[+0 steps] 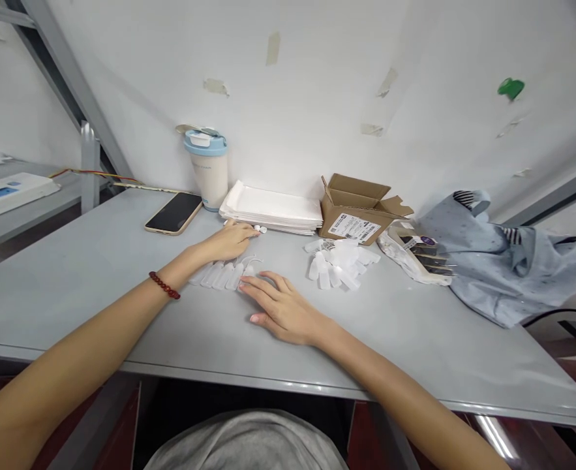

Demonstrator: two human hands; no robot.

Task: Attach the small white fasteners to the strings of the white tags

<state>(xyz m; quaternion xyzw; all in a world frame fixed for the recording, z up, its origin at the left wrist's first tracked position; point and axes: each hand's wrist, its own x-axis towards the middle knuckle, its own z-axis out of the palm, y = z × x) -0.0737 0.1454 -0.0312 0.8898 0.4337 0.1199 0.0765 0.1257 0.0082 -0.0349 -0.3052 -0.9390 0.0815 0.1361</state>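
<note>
Several small translucent plastic pieces [222, 275] lie side by side in a row on the grey table [390, 346]. My left hand [232, 240] rests just beyond the row, beside small white pieces [261, 229] at its fingertips; whether it grips one cannot be made out. A red bead bracelet [164, 285] circles my left wrist. My right hand [282, 307] lies with spread fingers at the right end of the row, its fingertips touching the last piece. To its right sits a loose pile of similar translucent pieces [339, 261].
Along the wall stand a phone [174, 213], a blue-lidded cup [209, 170], a stack of white envelopes [272, 207] and an open cardboard box [359, 212]. Farther right are a plastic-wrapped packet [419, 251] and a light blue cloth [503, 261]. A power strip [14, 194] is at far left.
</note>
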